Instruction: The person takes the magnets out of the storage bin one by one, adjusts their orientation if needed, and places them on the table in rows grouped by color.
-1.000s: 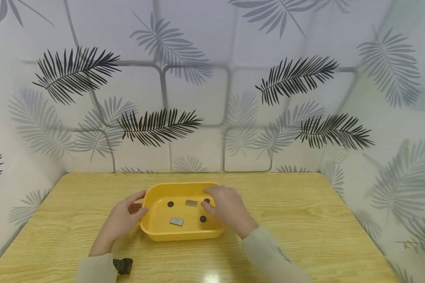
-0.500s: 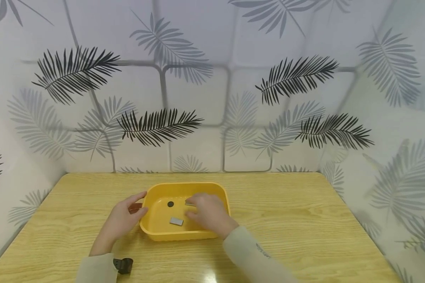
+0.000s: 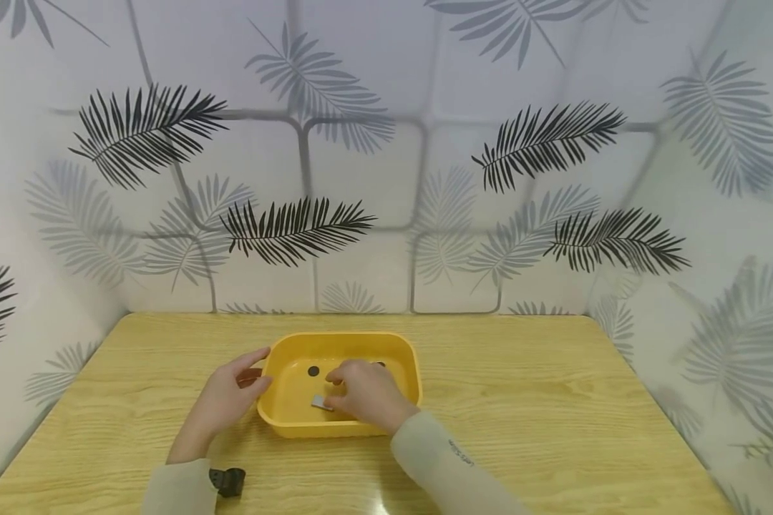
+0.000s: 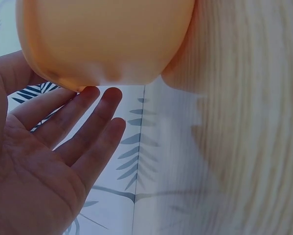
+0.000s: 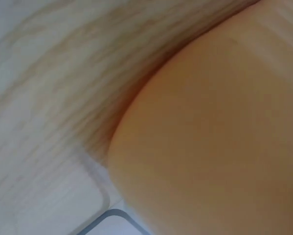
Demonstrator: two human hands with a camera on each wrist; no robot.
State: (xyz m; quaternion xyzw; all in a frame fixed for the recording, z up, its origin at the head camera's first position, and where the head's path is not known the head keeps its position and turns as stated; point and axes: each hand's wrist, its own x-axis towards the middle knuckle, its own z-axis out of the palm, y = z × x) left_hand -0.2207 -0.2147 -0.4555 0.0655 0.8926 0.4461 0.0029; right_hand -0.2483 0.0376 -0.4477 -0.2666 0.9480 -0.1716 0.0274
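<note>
1. Head view: the yellow tray (image 3: 309,430) sits on the wooden table, its near-left end against the left hand (image 3: 227,395), whose thumb and forefinger are spread along the rim.
2. Inside the tray, the right hand (image 3: 368,390) slants in palm down, thumb and forefinger apart; the grey block (image 3: 319,402) lies at the thumb tip, partly covered.
3. The black disc (image 3: 313,371) lies just left of the right forefinger; the second disc (image 3: 381,365) shows partly, behind the knuckles.
4. Left wrist view: fingers extended, slightly separated, tips at the tray's outer wall.
5. Right wrist view: tray wall beside wood grain; finger state cannot be told here.
</note>
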